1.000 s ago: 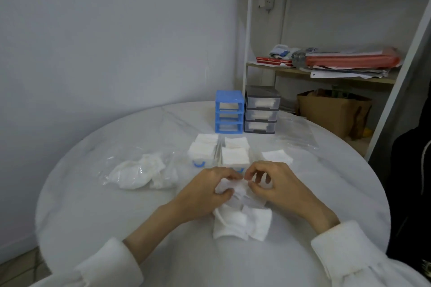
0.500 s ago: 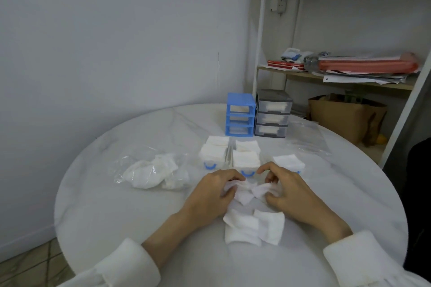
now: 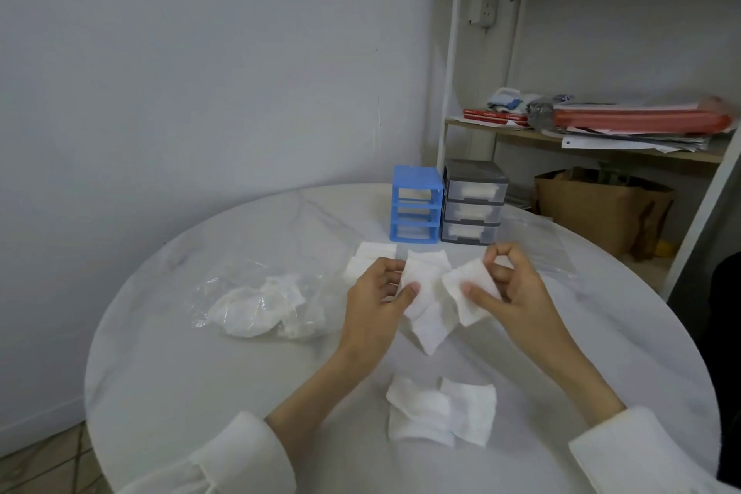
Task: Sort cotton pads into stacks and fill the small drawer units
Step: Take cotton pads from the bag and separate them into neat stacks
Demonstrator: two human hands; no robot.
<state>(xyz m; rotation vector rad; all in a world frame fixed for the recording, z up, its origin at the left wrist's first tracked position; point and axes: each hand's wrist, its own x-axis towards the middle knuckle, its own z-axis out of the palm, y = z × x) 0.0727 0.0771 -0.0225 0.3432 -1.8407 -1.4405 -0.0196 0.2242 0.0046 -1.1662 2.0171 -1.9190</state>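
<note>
Above the round white table (image 3: pixel 200 373), my left hand (image 3: pixel 377 301) pinches a few white square cotton pads (image 3: pixel 425 293) that hang down from it. My right hand (image 3: pixel 509 285) pinches another cotton pad (image 3: pixel 469 285) just to the right. Two loose pads (image 3: pixel 441 409) lie on the table near me. Stacks of pads (image 3: pixel 367 259) sit behind my hands, partly hidden. At the table's far side a blue drawer unit (image 3: pixel 415 205) stands beside a grey drawer unit (image 3: pixel 473 201) whose drawers show white pads.
A clear plastic bag with more pads (image 3: pixel 260 301) lies to the left. An empty clear bag (image 3: pixel 537 237) lies at the right. A shelf with papers and folders (image 3: pixel 633 124) and a brown paper bag (image 3: pixel 601 205) stand beyond the table, right.
Both hands have lifted off the table with pads and drawn apart; the pads they were working on the table now hang in the air. Two pads stay on the table.
</note>
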